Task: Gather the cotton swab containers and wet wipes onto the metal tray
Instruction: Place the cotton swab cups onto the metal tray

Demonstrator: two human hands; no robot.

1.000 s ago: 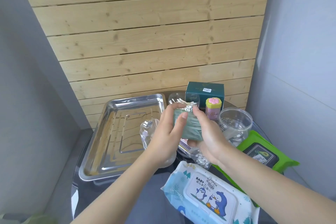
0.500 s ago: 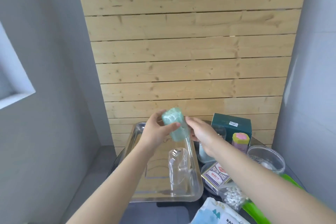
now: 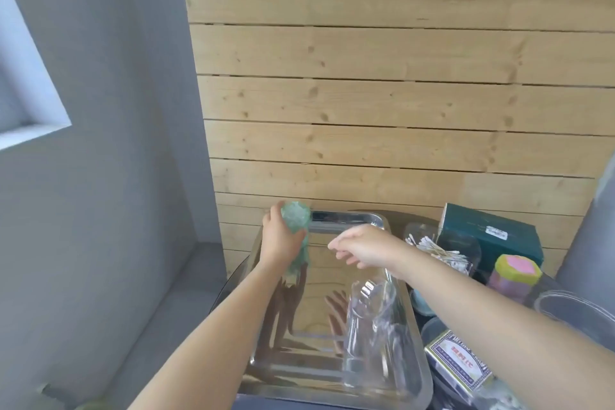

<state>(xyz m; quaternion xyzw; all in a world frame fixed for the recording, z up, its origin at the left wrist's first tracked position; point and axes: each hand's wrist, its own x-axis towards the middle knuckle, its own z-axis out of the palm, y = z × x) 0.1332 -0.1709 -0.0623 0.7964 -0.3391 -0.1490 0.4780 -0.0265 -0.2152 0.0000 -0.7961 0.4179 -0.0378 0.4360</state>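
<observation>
The left hand (image 3: 279, 240) is holding the green container (image 3: 297, 234) in a closed grip over the tray's (image 3: 346, 220) far left corner. The right hand (image 3: 361, 245) is hovering beside, fingers loosely spread, holding nothing. I think the placing step is going on; next it needs lowering and letting go.

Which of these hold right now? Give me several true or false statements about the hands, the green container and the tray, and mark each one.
1. The left hand grips the green container. True.
2. The right hand also holds that container. False: it hovers empty over the metal tray.
3. A clear plastic container lies in the tray. True.
4. The teal box sits in the tray. False: it stands off it, by the wooden wall.
5. Loose cotton swabs show right of the tray. True.
</observation>
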